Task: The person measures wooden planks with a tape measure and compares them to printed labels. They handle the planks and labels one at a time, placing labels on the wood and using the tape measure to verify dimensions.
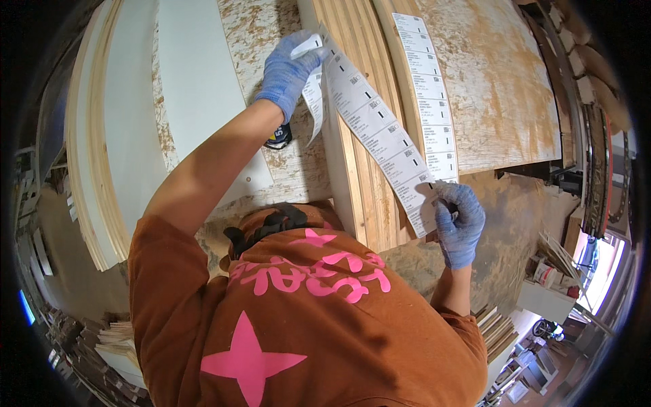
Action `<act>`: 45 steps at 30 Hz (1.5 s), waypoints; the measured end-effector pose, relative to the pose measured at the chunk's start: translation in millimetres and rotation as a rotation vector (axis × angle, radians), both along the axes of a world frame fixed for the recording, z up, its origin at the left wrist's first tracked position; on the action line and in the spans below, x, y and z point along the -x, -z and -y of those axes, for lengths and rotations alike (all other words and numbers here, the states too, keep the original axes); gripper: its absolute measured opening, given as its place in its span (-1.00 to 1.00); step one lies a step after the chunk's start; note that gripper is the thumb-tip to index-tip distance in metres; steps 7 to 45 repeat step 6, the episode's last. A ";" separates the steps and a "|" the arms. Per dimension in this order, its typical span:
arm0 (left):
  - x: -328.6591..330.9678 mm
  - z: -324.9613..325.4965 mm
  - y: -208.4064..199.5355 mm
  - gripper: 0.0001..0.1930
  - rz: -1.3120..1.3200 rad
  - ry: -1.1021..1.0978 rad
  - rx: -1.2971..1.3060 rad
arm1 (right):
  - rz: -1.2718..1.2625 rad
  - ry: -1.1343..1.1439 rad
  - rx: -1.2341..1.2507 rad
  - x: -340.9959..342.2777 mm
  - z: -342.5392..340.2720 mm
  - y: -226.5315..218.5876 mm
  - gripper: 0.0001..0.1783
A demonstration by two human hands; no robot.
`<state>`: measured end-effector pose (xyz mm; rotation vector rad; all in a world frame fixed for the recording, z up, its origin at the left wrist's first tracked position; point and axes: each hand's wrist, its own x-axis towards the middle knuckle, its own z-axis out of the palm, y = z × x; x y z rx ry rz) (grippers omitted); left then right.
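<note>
A long strip of white printed labels (378, 132) is stretched slantwise between my hands. My left hand (283, 71), in a blue glove, grips its far end, and a shorter loose piece of the label strip (314, 102) hangs below those fingers. Near the strip's lower end, the thumb and fingers of my right hand (462, 224), also in a blue glove, are closed on its edge. Beneath the strip stand wooden boards (359, 41) with pale layered edges. Another label strip (427, 98) lies flat along the board to the right.
A dark tape measure (278, 138) sits beside my left wrist, partly hidden. White panels (196, 74) lie to the left on a worn, dust-covered table (495, 81). Stacked wood strips (495, 332) and a white box (542, 302) stand at the lower right.
</note>
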<state>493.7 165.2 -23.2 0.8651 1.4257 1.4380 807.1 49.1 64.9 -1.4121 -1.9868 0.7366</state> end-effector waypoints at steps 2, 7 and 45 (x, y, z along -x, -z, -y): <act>-1.8 -0.5 -3.4 -0.46 0.004 -0.008 -0.015 | -0.016 0.009 0.026 1.4 3.0 1.7 -0.77; 0.3 -5.2 3.2 -0.47 0.040 -0.015 -0.024 | -0.036 -0.001 0.036 1.7 6.1 2.5 -0.76; 0.3 -5.2 3.2 -0.47 0.040 -0.015 -0.024 | -0.036 -0.001 0.036 1.7 6.1 2.5 -0.76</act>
